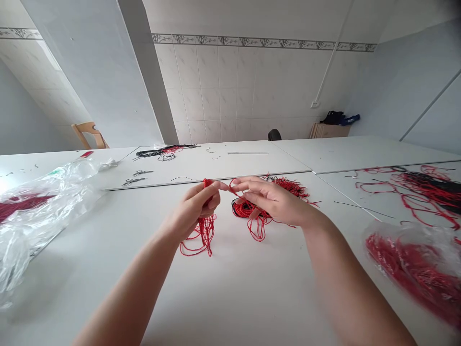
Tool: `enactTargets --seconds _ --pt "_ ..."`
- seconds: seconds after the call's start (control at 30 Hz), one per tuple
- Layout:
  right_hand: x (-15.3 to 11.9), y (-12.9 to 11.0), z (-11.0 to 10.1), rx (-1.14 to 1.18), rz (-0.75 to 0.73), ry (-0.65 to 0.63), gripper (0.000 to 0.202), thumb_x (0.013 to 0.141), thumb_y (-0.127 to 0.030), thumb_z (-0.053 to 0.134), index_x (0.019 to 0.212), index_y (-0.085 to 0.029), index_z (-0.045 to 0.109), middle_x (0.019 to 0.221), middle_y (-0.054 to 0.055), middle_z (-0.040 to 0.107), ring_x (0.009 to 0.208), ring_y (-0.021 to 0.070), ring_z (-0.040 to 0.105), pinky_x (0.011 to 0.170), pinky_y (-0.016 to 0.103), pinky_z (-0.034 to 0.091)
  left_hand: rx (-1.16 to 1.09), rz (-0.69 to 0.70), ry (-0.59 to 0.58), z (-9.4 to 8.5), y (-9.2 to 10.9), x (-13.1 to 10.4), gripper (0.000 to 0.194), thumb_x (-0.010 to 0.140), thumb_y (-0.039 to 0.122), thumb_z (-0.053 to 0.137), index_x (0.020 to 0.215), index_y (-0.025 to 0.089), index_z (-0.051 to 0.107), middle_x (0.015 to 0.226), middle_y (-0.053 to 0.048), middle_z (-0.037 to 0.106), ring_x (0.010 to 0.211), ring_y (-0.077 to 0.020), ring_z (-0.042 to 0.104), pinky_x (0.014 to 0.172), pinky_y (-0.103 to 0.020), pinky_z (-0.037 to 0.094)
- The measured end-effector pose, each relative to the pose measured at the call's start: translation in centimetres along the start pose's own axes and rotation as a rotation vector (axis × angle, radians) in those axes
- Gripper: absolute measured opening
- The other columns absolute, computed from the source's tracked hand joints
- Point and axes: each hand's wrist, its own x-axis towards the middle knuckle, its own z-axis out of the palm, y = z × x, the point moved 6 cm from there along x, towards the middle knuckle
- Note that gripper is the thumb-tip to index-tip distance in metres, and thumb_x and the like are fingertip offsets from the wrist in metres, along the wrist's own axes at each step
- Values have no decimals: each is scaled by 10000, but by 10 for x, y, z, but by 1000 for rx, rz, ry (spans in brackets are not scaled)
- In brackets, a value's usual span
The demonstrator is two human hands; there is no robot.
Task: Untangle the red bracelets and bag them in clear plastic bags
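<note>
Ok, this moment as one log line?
left hand: closed around red cords | right hand: fingers at red strand between hands | white table: red-and-black cord bundle, partly hidden by right hand

We are in what looks like a small craft workshop. Our wide white counter (230, 298) carries bundles of red and black cord (288, 185), a clear bag (82, 190) of red strands on the left, another bag (428, 240) on the right, and small scissors (134, 181) toward the far left. Beyond, we see a tiled wall (216, 72) and a cardboard box (329, 130).
</note>
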Motion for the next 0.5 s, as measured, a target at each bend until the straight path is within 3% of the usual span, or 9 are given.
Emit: enactTargets --seconds 0.13,0.33,0.5 --pt "5 -1 9 -130 -47 59 301 1016 -313 529 1275 -314 682 1497 41 533 1155 218 677 877 377 639 127 6 34 2 -2 0 456 1020 462 545 671 179 467 643 37 296 527 -89 181 502 -253 188" --pt "8 -3 19 -137 -93 89 224 985 -308 586 1181 -300 695 1428 44 571 952 176 731 775 345 635 292 -7 162 0 -2 1 388 934 527 683 762 189 605 579 51 326 537 -116 245 516 -274 197" --pt "9 3 9 -160 -57 95 218 999 -311 553 1160 -303 700 1346 32 654 967 184 724 817 342 595 314 28 189 -4 0 2 320 904 490 732 813 186 690 559 55 337 526 -117 242 524 -280 200"
